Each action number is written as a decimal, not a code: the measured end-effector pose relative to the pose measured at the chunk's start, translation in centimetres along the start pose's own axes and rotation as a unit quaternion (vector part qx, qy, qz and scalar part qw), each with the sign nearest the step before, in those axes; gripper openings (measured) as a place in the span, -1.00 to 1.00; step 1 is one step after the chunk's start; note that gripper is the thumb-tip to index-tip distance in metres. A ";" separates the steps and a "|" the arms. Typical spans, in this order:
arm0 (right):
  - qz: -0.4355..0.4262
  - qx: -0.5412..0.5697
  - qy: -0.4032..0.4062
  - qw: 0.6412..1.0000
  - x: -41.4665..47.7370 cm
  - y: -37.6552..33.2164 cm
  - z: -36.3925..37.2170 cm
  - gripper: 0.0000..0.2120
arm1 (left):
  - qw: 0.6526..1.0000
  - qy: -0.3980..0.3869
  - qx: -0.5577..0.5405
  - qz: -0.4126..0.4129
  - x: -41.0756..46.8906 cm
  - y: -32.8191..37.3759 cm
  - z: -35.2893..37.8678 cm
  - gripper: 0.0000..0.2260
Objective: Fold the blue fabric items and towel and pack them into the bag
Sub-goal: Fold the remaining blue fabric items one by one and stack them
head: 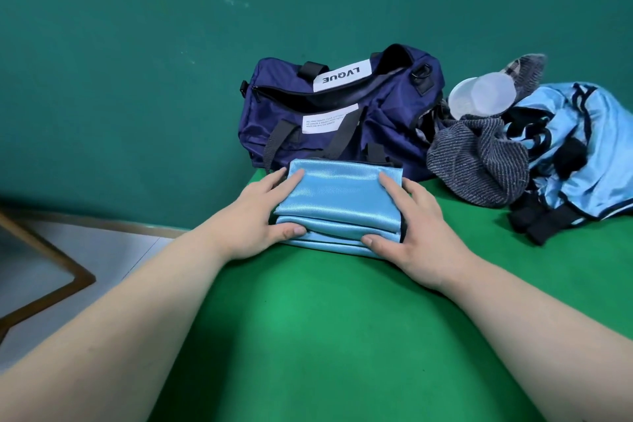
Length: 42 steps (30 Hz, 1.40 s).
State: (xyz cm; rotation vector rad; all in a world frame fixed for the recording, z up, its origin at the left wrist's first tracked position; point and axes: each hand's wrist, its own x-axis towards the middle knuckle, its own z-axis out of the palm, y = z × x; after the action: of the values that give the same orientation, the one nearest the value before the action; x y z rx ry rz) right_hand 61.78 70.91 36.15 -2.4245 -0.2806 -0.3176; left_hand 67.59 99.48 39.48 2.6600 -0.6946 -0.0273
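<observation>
Since the coming move is, I judge, a lift into the bag, what counts is that the navy bag (281, 120) sits at 12 o'clock from the folded blue fabric (337, 195), just beyond it on the green table (342, 336), w/ its unzipped mouth facing up and toward the person. The fabric stack lies w/ its long axis running 9 to 3, parallel to the bag's length, far edge just beside the bag's front straps. Still to fold, approx. 2 to 3 o'clock from the stack: a crumpled light-blue fabric item (589, 154) and the striped grey towel (479, 161), w/ a clear plastic container (479, 96) resting on that heap. Both hands are on the stack, neither nearer than the other. Left hand (260, 219) clamps the 9 o'clock end, fingers laid over the top, thumb pressed into the near edge. Right hand (414, 226) mirrors it at the 3 o'clock end. Both forearms reach fwd, wrists low to the table.
</observation>
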 end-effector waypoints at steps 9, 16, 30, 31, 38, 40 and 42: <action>-0.021 0.018 -0.004 1.000 -1.4 -0.3 -1.3 0.12 | 0.998 0.052 0.023 0.001 -2.4 1.7 0.0 -0.09; -0.005 0.033 0.012 0.999 -4.7 -0.1 -4.1 0.08 | 0.988 0.106 0.095 0.067 -4.8 8.6 2.3 -0.21; 0.130 -0.058 0.074 0.987 -10.9 9.9 -17.5 -0.41 | 0.987 0.041 0.063 0.141 1.2 26.3 11.6 -0.32; 0.143 -0.070 0.071 0.985 -11.1 11.0 -18.4 -0.42 | 0.988 0.038 0.052 0.137 2.1 27.2 12.5 -0.30; 0.186 -0.127 0.078 0.971 -10.2 17.3 -21.2 -0.42 | 0.993 0.056 -0.003 0.108 6.4 30.6 17.3 -0.24; 0.182 -0.140 0.078 0.970 -9.2 18.2 -21.0 -0.43 | 0.990 0.076 -0.009 0.120 6.4 30.4 17.8 -0.27; 0.169 -0.151 0.085 0.970 -8.3 18.6 -20.7 -0.46 | 0.988 0.085 -0.016 0.126 6.3 30.2 18.0 -0.30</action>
State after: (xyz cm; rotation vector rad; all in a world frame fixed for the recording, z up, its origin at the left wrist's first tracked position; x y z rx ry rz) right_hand 55.92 42.56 38.08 -2.6623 0.2750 -0.4352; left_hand 56.94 65.77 34.69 2.4875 -0.9576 0.2524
